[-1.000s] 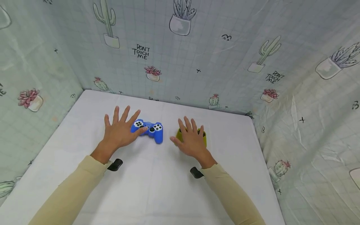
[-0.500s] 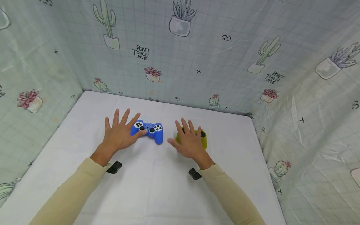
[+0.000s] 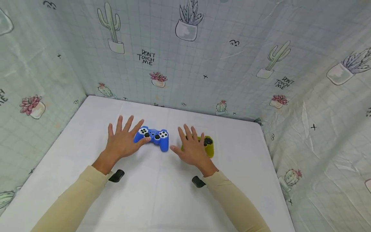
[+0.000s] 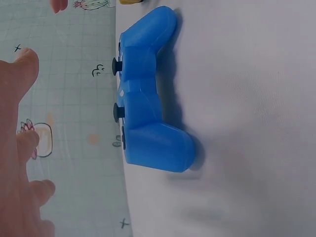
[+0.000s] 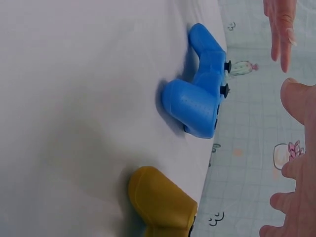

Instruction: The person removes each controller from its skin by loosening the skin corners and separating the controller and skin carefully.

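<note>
Yellow controller [image 3: 207, 145] half hidden, right hand [image 3: 192, 149] above

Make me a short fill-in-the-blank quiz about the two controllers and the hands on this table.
The left hand is over the ____ controller.
The right hand partly covers the ____ controller.
Both controllers lie on a ____ table.
Both hands have their fingers ____.
Missing words: blue; yellow; white; spread

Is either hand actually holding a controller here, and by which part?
Neither. The left hand and right hand hover open over the blue controller and yellow controller.
</note>
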`<state>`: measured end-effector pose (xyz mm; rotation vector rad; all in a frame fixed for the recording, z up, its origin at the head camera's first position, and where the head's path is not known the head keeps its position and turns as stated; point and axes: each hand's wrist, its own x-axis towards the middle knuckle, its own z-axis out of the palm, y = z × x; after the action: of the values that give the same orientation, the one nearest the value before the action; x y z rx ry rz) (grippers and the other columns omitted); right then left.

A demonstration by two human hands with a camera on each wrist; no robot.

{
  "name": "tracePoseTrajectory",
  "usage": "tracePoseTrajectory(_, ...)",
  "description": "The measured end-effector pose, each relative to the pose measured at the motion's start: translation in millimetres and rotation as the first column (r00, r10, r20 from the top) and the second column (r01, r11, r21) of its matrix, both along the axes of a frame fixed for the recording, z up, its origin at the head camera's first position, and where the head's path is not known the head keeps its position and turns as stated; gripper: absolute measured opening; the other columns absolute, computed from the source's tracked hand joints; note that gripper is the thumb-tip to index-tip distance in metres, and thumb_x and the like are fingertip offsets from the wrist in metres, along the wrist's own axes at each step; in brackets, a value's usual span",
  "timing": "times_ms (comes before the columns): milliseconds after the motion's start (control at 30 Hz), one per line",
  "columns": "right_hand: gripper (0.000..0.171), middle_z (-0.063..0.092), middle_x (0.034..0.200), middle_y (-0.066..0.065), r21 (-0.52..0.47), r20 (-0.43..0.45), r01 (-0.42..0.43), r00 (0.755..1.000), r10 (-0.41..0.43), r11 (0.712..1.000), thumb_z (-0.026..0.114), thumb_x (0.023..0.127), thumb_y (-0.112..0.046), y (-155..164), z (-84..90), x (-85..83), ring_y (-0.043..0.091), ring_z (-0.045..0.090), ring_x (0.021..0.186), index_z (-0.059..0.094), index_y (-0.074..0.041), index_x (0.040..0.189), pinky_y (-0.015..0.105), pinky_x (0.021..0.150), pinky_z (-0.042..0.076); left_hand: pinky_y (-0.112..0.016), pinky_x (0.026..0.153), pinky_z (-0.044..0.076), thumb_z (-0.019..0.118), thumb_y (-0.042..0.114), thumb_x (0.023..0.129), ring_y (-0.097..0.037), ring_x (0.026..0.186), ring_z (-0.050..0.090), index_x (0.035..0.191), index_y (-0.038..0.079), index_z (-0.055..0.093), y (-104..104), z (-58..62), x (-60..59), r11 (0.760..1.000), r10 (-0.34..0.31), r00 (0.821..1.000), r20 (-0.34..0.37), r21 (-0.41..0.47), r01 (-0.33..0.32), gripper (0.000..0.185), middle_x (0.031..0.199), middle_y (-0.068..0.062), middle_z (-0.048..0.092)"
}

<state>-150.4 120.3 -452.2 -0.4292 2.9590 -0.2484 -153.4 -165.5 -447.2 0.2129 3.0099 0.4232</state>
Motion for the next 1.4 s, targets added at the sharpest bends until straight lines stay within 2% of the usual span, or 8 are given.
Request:
tracePoseTrajectory(267, 0.089, 0.008, 0.178, 0.004, 0.019, -0.005, 0.002, 1.0, -0.002, 1.0, 0.043, 0.099, -0.073, -7.0, -5.4, -4.1, 0.036, 0.008, 0.165, 0.014, -0.027, 0.169, 0.074, 0.126, 0.008, -0.08, 0.12, -0.01, 0.047, 0.074, 0.096, -0.055, 0.158, -0.011, 0.168, 0.026, 0.019, -2.4, -2.7, -1.5, 1.0, -0.001, 1.0, 0.005, 0.007, 0.001, 0.091, 0.175, -0.022, 0.005)
tracePoseTrajectory(500, 0.091, 0.006, 0.178, 0.003, -0.002, 0.016, 0.011, 1.0, -0.011, 1.0, 0.045, 0.098, -0.074, -12.8, -6.7, -5.7, 0.035, 0.006, 0.165, 0.012, -0.028, 0.169, 0.073, 0.127, 0.005, -0.08, 0.12, -0.007, 0.047, 0.075, 0.096, -0.056, 0.158, -0.01, 0.168, 0.026, 0.02, -5.6, -5.2, -2.9, 1.0, -0.005, 1.0, 0.0, 0.0, 0.005, 0.091, 0.175, -0.022, 0.006)
tracePoseTrajectory(767, 0.092, 0.004, 0.179, 0.002, 0.024, 0.021, 0.004, 1.0, -0.004, 1.0, 0.042, 0.098, -0.076, -17.5, -13.1, -10.7, 0.034, 0.005, 0.165, 0.01, -0.029, 0.169, 0.072, 0.127, 0.005, -0.079, 0.121, -0.006, 0.046, 0.075, 0.096, -0.056, 0.158, -0.009, 0.168, 0.026, 0.02, -8.2, -10.0, -5.2, 1.0, -0.007, 1.0, -0.004, -0.006, 0.007, 0.091, 0.175, -0.022, 0.007)
tracePoseTrajectory(1100, 0.09, 0.003, 0.179, 0.002, -0.022, 0.048, -0.017, 0.999, 0.018, 1.0, 0.043, 0.099, -0.074, -23.8, -11.4, -13.1, 0.034, 0.002, 0.165, 0.01, -0.028, 0.169, 0.073, 0.127, 0.003, -0.079, 0.122, -0.003, 0.05, 0.073, 0.096, -0.056, 0.158, -0.007, 0.167, 0.025, 0.022, -9.5, -13.9, -7.4, 1.0, -0.001, 1.0, -0.023, -0.008, 0.001, 0.09, 0.174, -0.023, 0.01)
tracePoseTrajectory(1400, 0.089, 0.005, 0.178, 0.003, -0.013, 0.043, -0.034, 0.998, 0.034, 0.999, 0.044, 0.099, -0.073, -28.9, -16.1, -11.7, 0.035, 0.006, 0.165, 0.013, -0.028, 0.169, 0.073, 0.126, 0.008, -0.079, 0.122, -0.003, 0.051, 0.071, 0.096, -0.056, 0.158, -0.006, 0.167, 0.025, 0.023, -10.9, -20.9, -5.8, 1.0, -0.005, 1.0, -0.028, -0.003, 0.005, 0.09, 0.174, -0.023, 0.01)
